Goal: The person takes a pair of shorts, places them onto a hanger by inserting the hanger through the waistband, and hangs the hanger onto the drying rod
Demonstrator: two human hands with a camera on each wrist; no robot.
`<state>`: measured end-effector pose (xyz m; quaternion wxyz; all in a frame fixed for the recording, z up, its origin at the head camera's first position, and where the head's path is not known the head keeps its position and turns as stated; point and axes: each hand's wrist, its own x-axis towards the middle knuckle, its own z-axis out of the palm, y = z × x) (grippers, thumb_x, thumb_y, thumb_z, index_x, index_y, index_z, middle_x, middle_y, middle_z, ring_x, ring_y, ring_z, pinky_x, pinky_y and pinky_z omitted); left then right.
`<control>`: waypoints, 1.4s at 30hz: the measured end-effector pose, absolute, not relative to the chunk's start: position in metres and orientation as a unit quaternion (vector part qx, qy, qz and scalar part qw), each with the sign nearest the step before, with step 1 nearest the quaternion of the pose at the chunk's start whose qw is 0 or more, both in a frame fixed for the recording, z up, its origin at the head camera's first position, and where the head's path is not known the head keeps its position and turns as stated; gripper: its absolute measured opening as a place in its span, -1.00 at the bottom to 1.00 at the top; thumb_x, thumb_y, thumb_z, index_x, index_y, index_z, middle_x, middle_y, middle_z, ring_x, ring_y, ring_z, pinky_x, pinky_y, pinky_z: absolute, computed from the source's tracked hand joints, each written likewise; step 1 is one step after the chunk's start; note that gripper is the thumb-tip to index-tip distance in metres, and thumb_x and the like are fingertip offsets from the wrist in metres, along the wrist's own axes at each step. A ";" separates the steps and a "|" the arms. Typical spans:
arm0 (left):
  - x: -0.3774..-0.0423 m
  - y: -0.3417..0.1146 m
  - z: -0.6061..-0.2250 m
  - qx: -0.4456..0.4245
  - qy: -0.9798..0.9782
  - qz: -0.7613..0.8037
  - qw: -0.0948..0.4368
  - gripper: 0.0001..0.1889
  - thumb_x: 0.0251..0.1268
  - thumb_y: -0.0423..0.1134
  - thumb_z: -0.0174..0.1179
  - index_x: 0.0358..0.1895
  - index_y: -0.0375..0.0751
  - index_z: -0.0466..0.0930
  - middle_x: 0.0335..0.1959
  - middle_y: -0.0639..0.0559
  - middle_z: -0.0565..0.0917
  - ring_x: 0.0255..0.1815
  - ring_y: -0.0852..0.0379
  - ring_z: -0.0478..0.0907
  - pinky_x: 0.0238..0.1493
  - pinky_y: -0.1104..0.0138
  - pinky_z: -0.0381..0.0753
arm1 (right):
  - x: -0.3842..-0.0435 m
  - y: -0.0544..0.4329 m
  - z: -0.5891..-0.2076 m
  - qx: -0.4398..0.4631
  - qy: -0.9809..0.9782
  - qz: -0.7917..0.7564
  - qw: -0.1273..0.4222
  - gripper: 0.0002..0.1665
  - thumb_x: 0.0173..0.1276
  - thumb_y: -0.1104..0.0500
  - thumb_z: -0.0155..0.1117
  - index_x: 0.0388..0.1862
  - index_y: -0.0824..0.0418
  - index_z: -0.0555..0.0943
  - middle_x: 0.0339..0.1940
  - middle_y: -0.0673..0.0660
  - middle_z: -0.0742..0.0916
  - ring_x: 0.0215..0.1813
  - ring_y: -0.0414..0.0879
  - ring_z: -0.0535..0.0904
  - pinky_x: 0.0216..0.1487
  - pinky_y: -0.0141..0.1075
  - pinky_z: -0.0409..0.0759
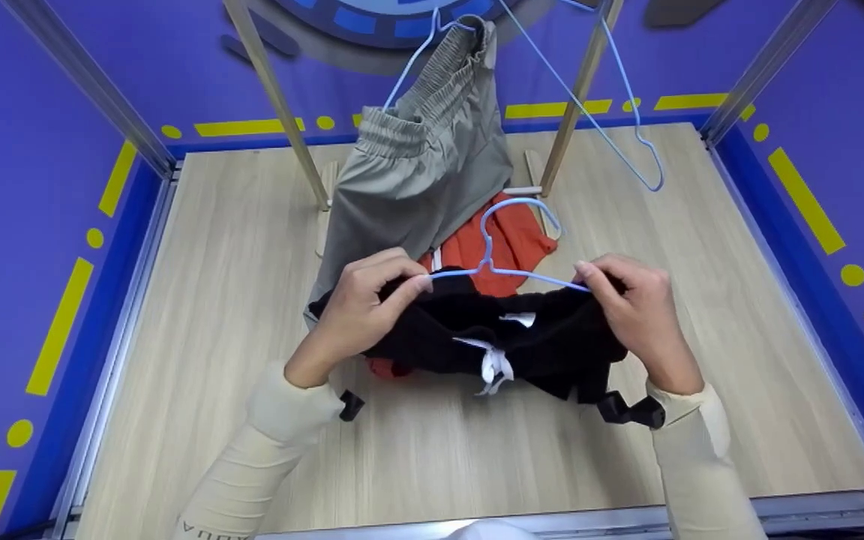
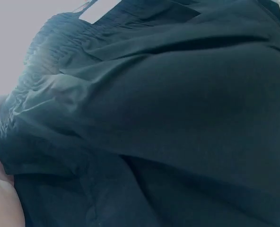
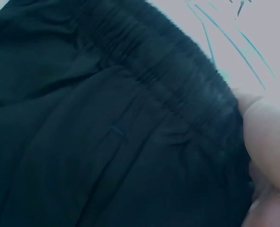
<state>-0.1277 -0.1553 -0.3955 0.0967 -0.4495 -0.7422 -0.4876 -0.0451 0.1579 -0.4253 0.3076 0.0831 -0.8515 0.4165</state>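
Observation:
A pair of black drawstring pants (image 1: 432, 330) with a white bow hangs between my two hands over the table. A light-blue hanger (image 1: 486, 259) spans the gathered waistband, its hook pointing up and away. My left hand (image 1: 372, 300) pinches the waistband and the hanger's left end between thumb and fingers. At the other end, my right hand (image 1: 640, 307) grips the waistband with the hanger's arm at its thumb. Dark cloth (image 2: 178, 109) fills most of the left wrist view. In the right wrist view, the elastic waistband (image 3: 163, 61) runs to the thumb.
Grey pants (image 1: 409, 180) hang on another blue hanger from a wooden rack (image 1: 274, 97) behind. A bare blue hanger (image 1: 589, 112) hangs at the rack's right. Orange cloth (image 1: 514, 232) lies beneath, partly hidden. Blue walls (image 1: 42, 187) enclose the wooden table (image 1: 229, 225).

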 end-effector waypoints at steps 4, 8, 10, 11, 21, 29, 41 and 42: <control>-0.128 -0.155 -0.395 -0.456 -0.738 -0.490 0.089 -0.87 0.36 -0.25 0.18 -0.36 -0.16 0.65 -0.45 0.09 0.58 -0.36 0.26 0.48 -0.23 0.38 0.49 | -0.046 0.161 -0.426 0.048 -0.849 0.399 0.343 -0.75 0.27 0.31 0.33 -0.62 0.20 0.64 -0.65 0.03 0.64 -0.53 -0.43 0.40 -0.38 -0.59 0.32; -0.127 -0.155 -0.395 -0.478 -0.735 -0.477 0.068 -0.87 0.36 -0.24 0.18 -0.35 -0.16 0.62 -0.42 0.08 0.58 -0.34 0.25 0.48 -0.21 0.37 0.48 | -0.046 0.163 -0.425 0.014 -0.843 0.399 0.361 -0.66 0.29 0.27 0.32 -0.70 0.21 0.59 -0.70 -0.02 0.57 -0.57 -0.40 0.35 -0.44 -0.56 0.28; -0.127 -0.158 -0.397 -0.488 -0.736 -0.467 0.057 -0.88 0.31 -0.19 0.24 -0.31 -0.16 0.61 -0.37 0.08 0.60 -0.30 0.25 0.49 -0.18 0.36 0.49 | -0.045 0.165 -0.423 -0.007 -0.840 0.405 0.362 -0.63 0.28 0.24 0.34 -0.74 0.21 0.57 -0.72 -0.06 0.54 -0.60 -0.39 0.33 -0.46 -0.55 0.25; -0.126 -0.160 -0.397 -0.491 -0.737 -0.461 0.054 -0.85 0.27 -0.16 0.28 -0.27 -0.16 0.61 -0.34 0.08 0.62 -0.28 0.25 0.51 -0.15 0.36 0.50 | -0.044 0.165 -0.422 -0.017 -0.837 0.409 0.363 -0.61 0.28 0.23 0.35 -0.76 0.20 0.56 -0.72 -0.10 0.53 -0.61 -0.39 0.32 -0.48 -0.54 0.24; -0.128 -0.193 -0.402 -0.462 -0.770 -0.431 0.089 -0.79 0.21 -0.15 0.33 -0.14 -0.15 0.66 -0.26 0.09 0.69 -0.20 0.22 0.59 -0.09 0.36 0.54 | -0.040 0.174 -0.412 -0.082 -0.808 0.462 0.356 -0.59 0.24 0.24 0.38 -0.78 0.32 0.55 -0.76 -0.26 0.49 -0.63 -0.42 0.32 -0.52 -0.53 0.24; -0.126 -0.210 -0.399 -0.415 -0.737 -0.528 0.081 -0.81 0.08 -0.38 0.39 -0.20 -0.16 0.70 -0.28 0.06 0.73 -0.21 0.21 0.65 -0.05 0.43 0.55 | -0.031 0.180 -0.390 -0.099 -0.757 0.533 0.364 -0.57 0.25 0.29 0.35 -0.75 0.49 0.52 -0.78 -0.20 0.54 -0.65 -0.35 0.37 -0.56 -0.49 0.27; -0.126 -0.204 -0.388 -0.412 -0.721 -0.501 0.243 -0.03 -0.41 0.19 0.57 0.14 -0.38 0.48 -0.10 -0.19 0.57 -0.08 0.03 0.52 0.06 0.34 0.46 | -0.030 0.185 -0.374 -0.154 -0.741 0.529 0.385 -0.53 0.27 0.16 0.37 -0.72 0.45 0.53 -0.81 -0.15 0.50 -0.66 -0.28 0.34 -0.60 -0.44 0.18; -0.125 -0.203 -0.389 -0.418 -0.736 -0.470 0.250 0.02 -0.46 0.19 0.59 0.18 -0.35 0.45 -0.04 -0.19 0.54 0.02 -0.01 0.49 0.15 0.30 0.43 | -0.030 0.186 -0.374 -0.159 -0.739 0.528 0.388 -0.53 0.26 0.15 0.37 -0.72 0.44 0.53 -0.82 -0.15 0.49 -0.66 -0.28 0.34 -0.61 -0.44 0.18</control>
